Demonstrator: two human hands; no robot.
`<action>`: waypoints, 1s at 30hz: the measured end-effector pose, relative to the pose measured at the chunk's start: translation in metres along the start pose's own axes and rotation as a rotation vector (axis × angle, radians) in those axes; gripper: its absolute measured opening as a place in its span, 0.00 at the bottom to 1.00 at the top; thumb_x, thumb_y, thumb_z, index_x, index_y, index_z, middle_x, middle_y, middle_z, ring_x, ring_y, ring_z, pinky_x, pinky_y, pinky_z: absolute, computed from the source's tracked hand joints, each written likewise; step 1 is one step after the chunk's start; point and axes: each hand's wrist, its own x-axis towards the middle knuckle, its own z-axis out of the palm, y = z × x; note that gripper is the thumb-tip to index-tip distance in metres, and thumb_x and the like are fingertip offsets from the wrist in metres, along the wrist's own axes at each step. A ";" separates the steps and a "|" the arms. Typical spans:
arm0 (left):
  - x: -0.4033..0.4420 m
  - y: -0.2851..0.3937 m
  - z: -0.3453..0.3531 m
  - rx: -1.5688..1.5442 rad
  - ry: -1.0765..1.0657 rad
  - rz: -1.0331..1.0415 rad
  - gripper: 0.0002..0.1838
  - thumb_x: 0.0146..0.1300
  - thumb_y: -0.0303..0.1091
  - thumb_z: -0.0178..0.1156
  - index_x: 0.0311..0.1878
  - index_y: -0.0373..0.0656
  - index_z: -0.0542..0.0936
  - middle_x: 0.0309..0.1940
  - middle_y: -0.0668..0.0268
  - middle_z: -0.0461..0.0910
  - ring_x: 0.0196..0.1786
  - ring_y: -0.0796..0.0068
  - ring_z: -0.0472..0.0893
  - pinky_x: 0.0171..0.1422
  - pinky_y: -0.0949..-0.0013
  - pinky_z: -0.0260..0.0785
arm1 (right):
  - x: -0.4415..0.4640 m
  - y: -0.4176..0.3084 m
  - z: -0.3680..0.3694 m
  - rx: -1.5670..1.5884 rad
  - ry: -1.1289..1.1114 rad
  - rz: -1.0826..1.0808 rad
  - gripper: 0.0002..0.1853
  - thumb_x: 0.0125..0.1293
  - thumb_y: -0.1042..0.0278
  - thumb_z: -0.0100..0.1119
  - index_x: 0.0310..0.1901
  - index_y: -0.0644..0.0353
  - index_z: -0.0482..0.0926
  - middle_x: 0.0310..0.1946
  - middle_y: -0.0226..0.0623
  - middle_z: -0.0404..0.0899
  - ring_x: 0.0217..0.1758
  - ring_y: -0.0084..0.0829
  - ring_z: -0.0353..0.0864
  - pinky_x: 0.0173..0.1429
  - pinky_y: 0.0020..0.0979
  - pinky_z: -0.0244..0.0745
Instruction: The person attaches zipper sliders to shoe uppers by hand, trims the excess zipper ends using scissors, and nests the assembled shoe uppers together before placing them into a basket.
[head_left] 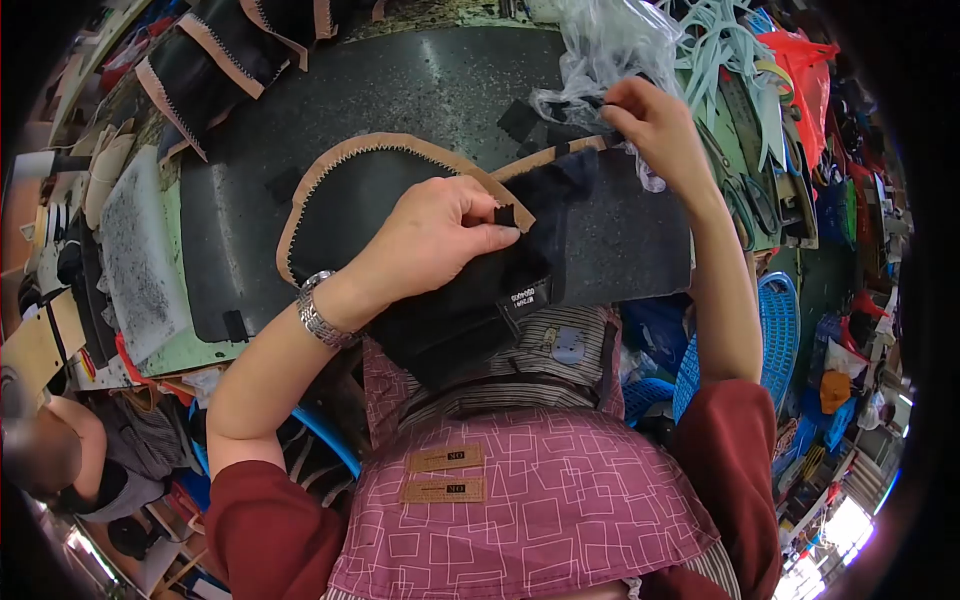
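A black furry piece [545,215] with a tan zigzag-stitched strip [375,142] along its edge lies across the near edge of the dark work board [400,75]. My left hand [435,235] pinches a small black scrap [505,215] between thumb and fingers, over the tan strip's end. Up at the right, my right hand [650,125] is closed by the far end of a second tan strip [550,157], beside small black patches and clear plastic. What its fingertips hold is too small to make out. A white printed label shows on the black piece.
More black pieces with tan strips [225,55] lie at the upper left. Clear plastic bags [615,50], pale green straps [725,50] and scissors [740,195] are at the upper right. A grey-white slab [140,265] lies left. Another person [85,450] sits at the lower left.
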 end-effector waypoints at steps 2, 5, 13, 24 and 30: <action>-0.003 0.002 0.005 -0.065 0.042 -0.035 0.08 0.50 0.31 0.63 0.31 0.36 0.79 0.25 0.65 0.73 0.27 0.75 0.73 0.33 0.74 0.63 | -0.018 -0.020 -0.004 0.369 0.029 0.037 0.08 0.56 0.75 0.52 0.38 0.63 0.76 0.33 0.36 0.78 0.35 0.27 0.79 0.39 0.25 0.72; -0.009 0.002 0.019 -0.106 0.156 -0.033 0.08 0.50 0.32 0.63 0.32 0.37 0.80 0.26 0.63 0.75 0.29 0.74 0.74 0.35 0.74 0.65 | -0.053 -0.049 0.011 0.948 -0.095 0.171 0.09 0.57 0.79 0.51 0.40 0.67 0.76 0.34 0.34 0.79 0.38 0.23 0.78 0.42 0.22 0.74; -0.011 -0.005 0.031 -0.053 0.371 0.137 0.07 0.47 0.32 0.63 0.27 0.39 0.80 0.22 0.61 0.76 0.31 0.64 0.75 0.37 0.66 0.67 | -0.079 -0.062 0.064 -0.028 0.199 -0.386 0.09 0.48 0.82 0.56 0.33 0.62 0.75 0.31 0.37 0.73 0.28 0.32 0.75 0.33 0.26 0.70; -0.011 0.001 0.024 -0.135 0.277 -0.052 0.08 0.51 0.31 0.63 0.35 0.40 0.81 0.27 0.64 0.76 0.31 0.76 0.75 0.36 0.75 0.66 | -0.079 -0.060 0.050 1.219 -0.100 0.326 0.07 0.57 0.77 0.57 0.38 0.65 0.75 0.28 0.30 0.75 0.30 0.19 0.75 0.37 0.20 0.73; -0.006 -0.004 0.024 -0.482 0.225 -0.043 0.06 0.53 0.27 0.61 0.32 0.35 0.78 0.24 0.69 0.77 0.29 0.86 0.74 0.33 0.80 0.65 | -0.076 -0.065 0.062 1.303 -0.044 0.344 0.11 0.62 0.70 0.54 0.44 0.64 0.74 0.33 0.31 0.75 0.31 0.20 0.74 0.35 0.21 0.74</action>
